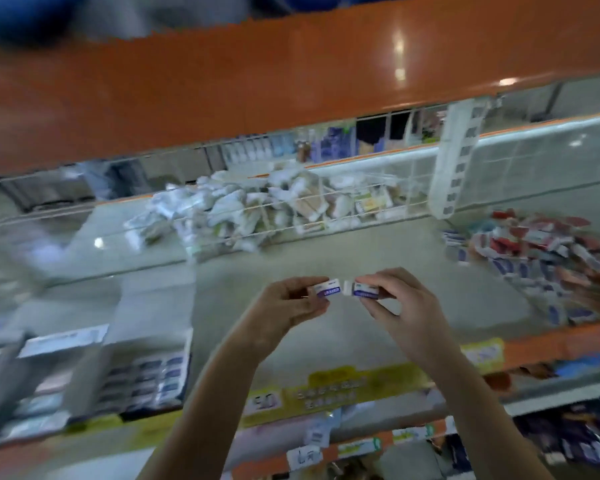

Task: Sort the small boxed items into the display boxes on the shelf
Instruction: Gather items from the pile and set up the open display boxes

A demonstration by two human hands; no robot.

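Box [327, 288] pinched in left grip [293, 301].

Two small white boxes with purple print, held up over the pale shelf surface [326, 258], end to end and almost touching. Left box [326, 288]: lies roughly level, purple band along its lower face, pinched in the left hand [291, 306]. Right box [366, 290]: same kind, tilted slightly, white end cap facing the other box, pinched in the right hand [399, 306]. Display box [146, 375] at lower left of shelf, holding rows of dark-and-white small boxes (print too blurred to read). Loose heap of red, white and blue small boxes [541, 251] at right of shelf.
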